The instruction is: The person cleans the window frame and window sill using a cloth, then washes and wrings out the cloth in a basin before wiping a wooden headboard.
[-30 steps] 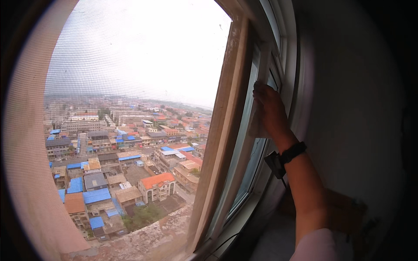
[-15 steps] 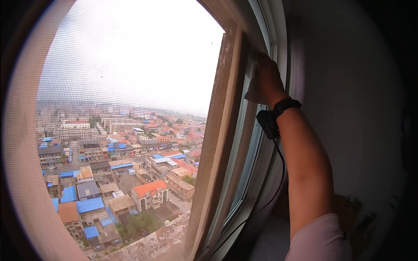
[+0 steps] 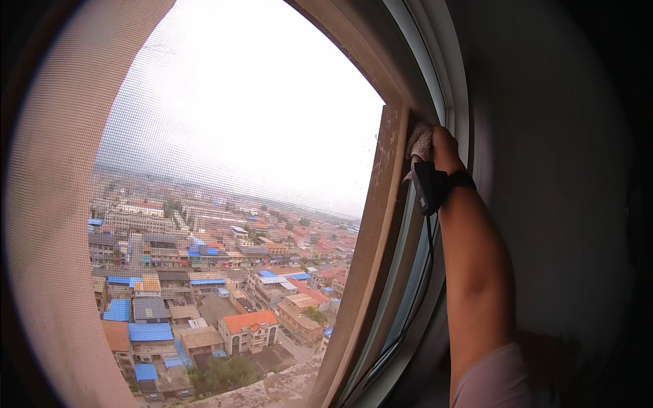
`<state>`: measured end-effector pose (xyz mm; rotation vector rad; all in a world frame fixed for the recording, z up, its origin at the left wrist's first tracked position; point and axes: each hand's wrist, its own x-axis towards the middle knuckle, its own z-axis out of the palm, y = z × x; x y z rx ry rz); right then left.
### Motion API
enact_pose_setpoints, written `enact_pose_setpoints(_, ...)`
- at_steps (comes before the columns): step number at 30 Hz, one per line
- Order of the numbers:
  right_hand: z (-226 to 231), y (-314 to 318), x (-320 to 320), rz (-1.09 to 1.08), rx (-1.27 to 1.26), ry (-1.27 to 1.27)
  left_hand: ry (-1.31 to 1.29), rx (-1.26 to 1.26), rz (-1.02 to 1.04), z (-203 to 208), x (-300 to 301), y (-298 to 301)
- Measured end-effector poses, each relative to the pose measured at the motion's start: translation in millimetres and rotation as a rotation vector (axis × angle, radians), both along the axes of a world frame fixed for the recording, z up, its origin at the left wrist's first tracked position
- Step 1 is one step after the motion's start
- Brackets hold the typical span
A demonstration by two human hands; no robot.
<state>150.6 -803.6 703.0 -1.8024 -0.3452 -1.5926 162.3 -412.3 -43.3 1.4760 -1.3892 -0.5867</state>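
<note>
R hand (image 3: pixel 445 148): higher up window frame (image 3: pixel 373 251) than 1 s ago, now nr its upper R corner | cloth (image 3: pixel 422 139): was hanging flattish, now bunched | blk wrist box (image 3: pixel 427 187): was below cloth, now overlaps its lower end | cable (image 3: pixel 431 245): looped out 0.5 s ago, now straighter

Nubbly, matt cloth (image 3: pixel 422 141) in my right hand (image 3: pixel 445 147)
My wrist box (image 3: pixel 427 189) looks like smooth plastic, my sleeve (image 3: pixel 495 381) like matt fabric; the brown frame (image 3: pixel 371 265) looks dull and scuffed, the screen (image 3: pixel 61 204) a fine mesh.
</note>
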Motion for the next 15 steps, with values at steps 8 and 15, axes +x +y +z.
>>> enact_pose_setpoints(8,14,126,-32,-0.156,-0.346,-0.011,-0.463,-0.182,-0.125,7,17,-24)
enact_pose_setpoints(15,-18,276,0,0.007,-0.57,-0.258,-0.461,-0.244,-0.089,35,-8,16)
